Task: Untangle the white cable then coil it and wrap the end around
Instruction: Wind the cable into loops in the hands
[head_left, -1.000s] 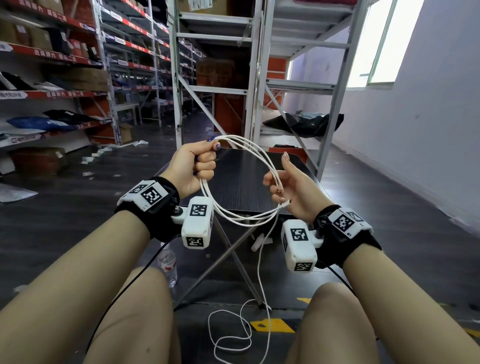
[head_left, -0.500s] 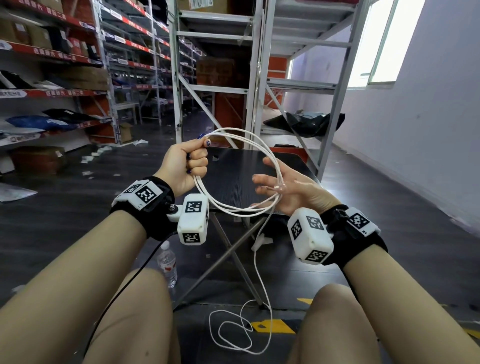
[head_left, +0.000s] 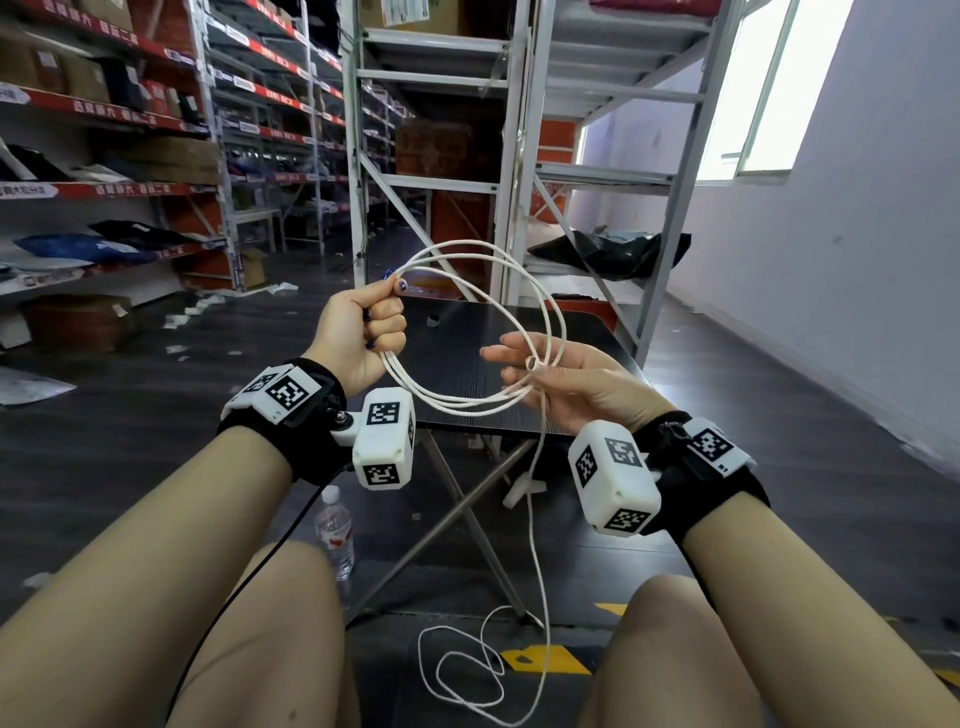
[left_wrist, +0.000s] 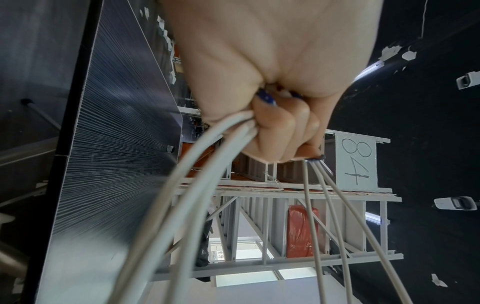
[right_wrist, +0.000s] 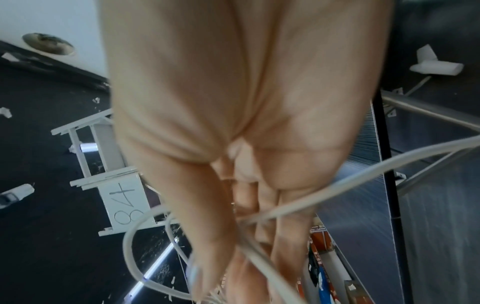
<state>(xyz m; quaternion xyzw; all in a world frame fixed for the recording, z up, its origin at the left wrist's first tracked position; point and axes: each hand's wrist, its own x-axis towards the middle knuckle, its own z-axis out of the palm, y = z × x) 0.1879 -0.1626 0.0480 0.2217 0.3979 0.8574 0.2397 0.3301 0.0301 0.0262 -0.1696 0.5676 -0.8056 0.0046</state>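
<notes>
- Your left hand (head_left: 363, 332) is a closed fist clamped round one side of the white cable (head_left: 540, 296), several strands bunched inside it.
- Your right hand (head_left: 566, 379) lies palm up with fingers extended and loose, the opposite side of the coil draped across them.
- The coil hangs in the air between both hands, above the dark table (head_left: 467, 353).
- One loose strand drops from your right hand to the floor (head_left: 779, 467), ending in slack loops between your knees.

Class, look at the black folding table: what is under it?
Under the black table you can see its crossed metal legs, a white block on the floor and the white cable hanging down. The right hand and wrist camera cover the rest.
</notes>
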